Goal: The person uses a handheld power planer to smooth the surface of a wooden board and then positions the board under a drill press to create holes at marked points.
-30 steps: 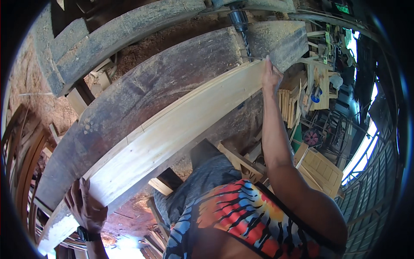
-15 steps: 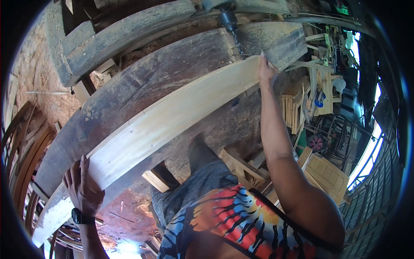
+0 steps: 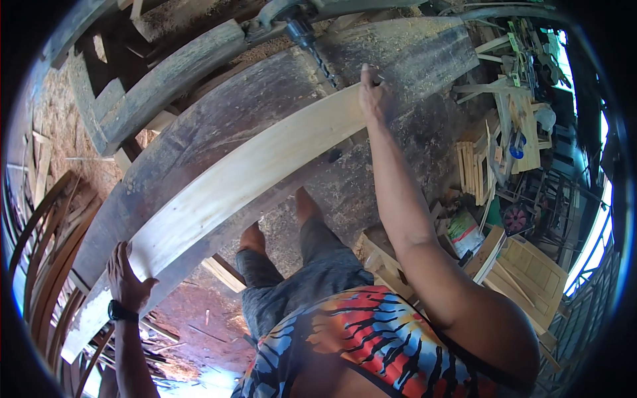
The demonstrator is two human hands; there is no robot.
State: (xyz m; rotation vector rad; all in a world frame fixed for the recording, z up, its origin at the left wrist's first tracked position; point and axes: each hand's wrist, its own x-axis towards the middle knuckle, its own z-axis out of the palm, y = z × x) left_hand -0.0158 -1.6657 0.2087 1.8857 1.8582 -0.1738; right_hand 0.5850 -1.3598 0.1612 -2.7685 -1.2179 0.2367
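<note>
A long pale wooden board (image 3: 239, 169) lies slantwise on a dark, dusty worktable (image 3: 192, 142). At its near left end is my left hand (image 3: 128, 285), fingers laid along the end and thumb held out by the lower corner. My right hand (image 3: 373, 99) holds the far right end, with the index finger raised and the other fingers curled; part of the grip is hidden. Just left of that hand, a drill bit (image 3: 324, 66) in a dark chuck (image 3: 300, 30) points down toward the board's far edge. A small gap separates bit and board.
Heavy wooden beams (image 3: 179, 69) stand beyond the worktable. Curved wooden strips (image 3: 50, 265) are stacked at the left. On the right are stacked wood pieces (image 3: 471, 169) and a panelled wooden door (image 3: 531, 272). Sawdust (image 3: 73, 132) covers the floor at the upper left.
The board's right end and my right hand have shifted left in the picture, along with the drill. The view has shifted too, and my feet now show. Both hands stay at the board's ends.
</note>
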